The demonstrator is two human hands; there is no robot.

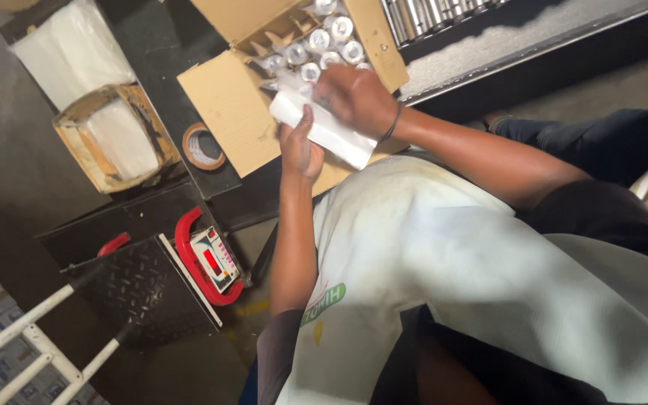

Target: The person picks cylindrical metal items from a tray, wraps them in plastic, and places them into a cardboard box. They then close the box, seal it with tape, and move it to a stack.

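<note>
The white, flat paper-wrapped packet [324,129] sits between both hands, held just over the open flap of the brown cardboard box [226,105], so it seems to be handled right where the box's contents are within reach.

Going left to right: a stack of white sheets [73,49] lies at the far left, and below it a worn wooden tray [88,150] holds more white sheets. A roll of brown tape [203,146] rests on the dark bench, close to the box flap. Lower down stands a red-framed weighing scale display [214,259] beside its black checker-plate platform [144,289].

The left hand [299,146] supports the packet from beneath, its thumb pressed up against the near edge. The right hand [355,97] lies curled over the packet's top, gripping it. Behind them, the box is divided by cardboard partitions, and shiny silver cylindrical parts [320,41] stand upright in its cells, ends up. Further right, a tray of similar metal cylinders [436,11] lies on a shelf.
</note>
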